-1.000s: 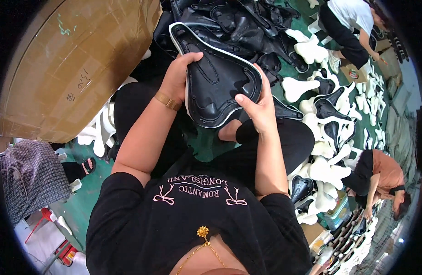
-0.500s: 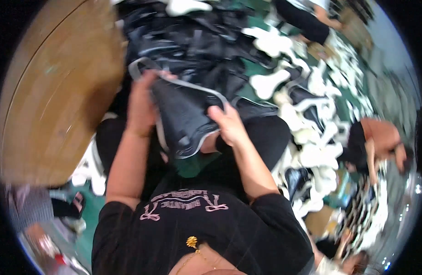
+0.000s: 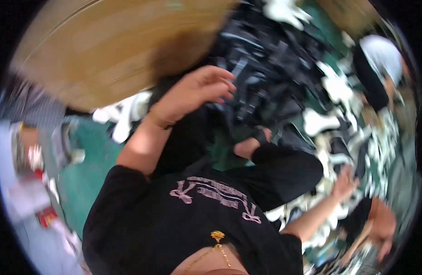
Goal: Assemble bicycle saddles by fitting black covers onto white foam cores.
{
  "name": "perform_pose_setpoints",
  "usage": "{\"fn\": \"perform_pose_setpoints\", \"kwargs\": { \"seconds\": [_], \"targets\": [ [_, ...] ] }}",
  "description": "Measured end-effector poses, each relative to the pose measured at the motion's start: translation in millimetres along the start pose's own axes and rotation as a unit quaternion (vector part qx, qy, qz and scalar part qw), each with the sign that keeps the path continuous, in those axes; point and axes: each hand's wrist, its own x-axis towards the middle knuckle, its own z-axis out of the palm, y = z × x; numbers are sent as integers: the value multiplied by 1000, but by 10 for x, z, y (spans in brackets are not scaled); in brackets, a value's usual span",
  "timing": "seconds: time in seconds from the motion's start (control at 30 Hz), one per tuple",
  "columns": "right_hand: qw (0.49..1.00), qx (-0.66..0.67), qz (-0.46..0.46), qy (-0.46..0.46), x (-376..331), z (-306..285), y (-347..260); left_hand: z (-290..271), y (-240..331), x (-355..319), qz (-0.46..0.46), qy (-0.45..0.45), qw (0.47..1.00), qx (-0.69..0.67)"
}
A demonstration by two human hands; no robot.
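My left hand [image 3: 204, 89] hangs in the air over my lap, fingers loosely curled and apart, with nothing in them. It is nearest to the heap of black, glossy, leather-like covers [image 3: 270, 68] in front of me. My right hand [image 3: 344, 185] is stretched far out to the right, over the pile of white bone-shaped cushions [image 3: 318, 123]. Motion blurs its fingers, so whether they grip anything is unclear. A black cover with a pale edge [image 3: 293, 137] lies beyond my right knee, next to the cushions.
A large brown cardboard box [image 3: 124, 46] stands at the front left, with more white pieces [image 3: 124, 117] beside it. People sit at the right, one in a white top [image 3: 382, 57] and another bent over [image 3: 382, 224]. Green floor [image 3: 89, 169] shows on the left.
The pale-edged black cover that both hands held over my lap is no longer in them. My right hand has swung out to the right; the view has turned right.
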Motion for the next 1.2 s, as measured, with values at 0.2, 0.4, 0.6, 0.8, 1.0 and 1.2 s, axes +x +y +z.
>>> {"fn": "perform_pose_setpoints", "kwargs": {
  "seconds": [0.2, 0.4, 0.6, 0.8, 1.0, 1.2],
  "targets": [
    [930, -12, 143, -339, 268, 631, 308, -568, -3, -913, -55, 130, 990, -10],
    [874, -300, 190, -330, -686, 2251, 2018, -1167, -802, -1532, -99, 364, 842, 385],
    [688, -541, 193, -444, -1143, 2405, 3741, -1836, -1719, -1531, -49, 484, 651, 583],
    [684, -597, 174, -382, -1314, 2186, 4547, -2265, -1759, -1489, -81, 452, 620, 636],
    [760, -491, 202, -374, -1019, 2614, 4248, -2356, -1642, -1521, -16, 427, 733, 530],
    [801, -513, 103, -291, -523, 2711, 4221, -2177, -1606, -1497, -25, 449, 858, 248]
  ]
}}
